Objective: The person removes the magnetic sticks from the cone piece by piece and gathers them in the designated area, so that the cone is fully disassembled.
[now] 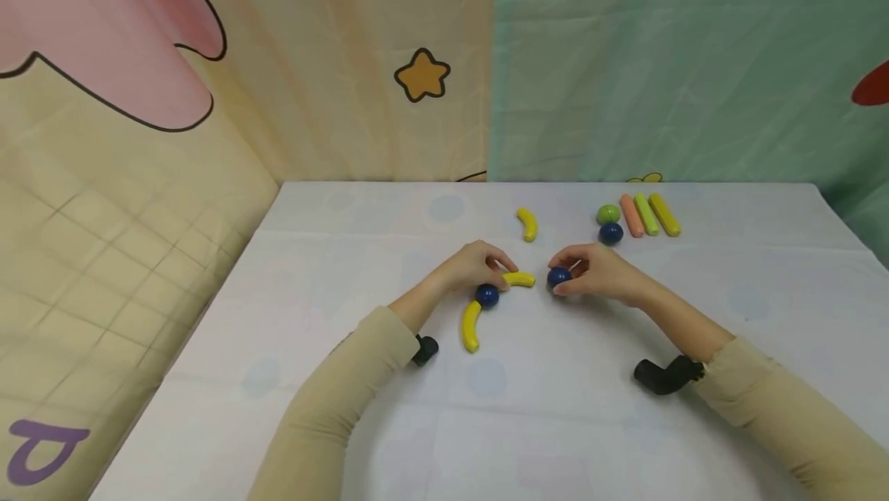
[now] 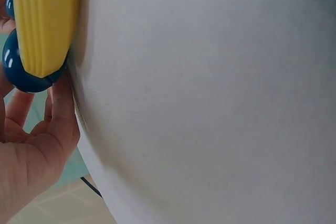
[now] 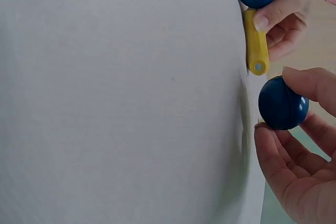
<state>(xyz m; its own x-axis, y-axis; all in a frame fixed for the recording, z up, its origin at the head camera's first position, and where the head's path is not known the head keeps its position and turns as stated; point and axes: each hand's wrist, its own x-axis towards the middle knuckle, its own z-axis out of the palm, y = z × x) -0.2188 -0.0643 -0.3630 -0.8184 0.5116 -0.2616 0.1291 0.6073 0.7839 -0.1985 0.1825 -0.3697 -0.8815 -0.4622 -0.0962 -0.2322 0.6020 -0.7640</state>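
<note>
My left hand point(image 1: 474, 265) pinches a curved yellow toy stick point(image 1: 521, 279), its thumb lying along the side in the right wrist view. The free end of this stick shows a round grey spot and points toward my right hand point(image 1: 606, 275). At its other end sits a blue ball point(image 1: 487, 296), with a second curved yellow stick point(image 1: 471, 327) extending from the ball toward the front. My right hand holds another blue ball point(image 3: 283, 103) between thumb and fingertips, a short gap from the stick's free end. Close up, the left wrist view shows the second stick overlapping the first ball.
Farther back lies a third curved yellow stick point(image 1: 528, 225). At the back right are a green ball point(image 1: 607, 214), a blue ball point(image 1: 611, 234) and straight orange point(image 1: 632, 215), light green point(image 1: 646, 214) and yellow sticks point(image 1: 664, 214). A white cloth covers the table point(image 1: 556, 424).
</note>
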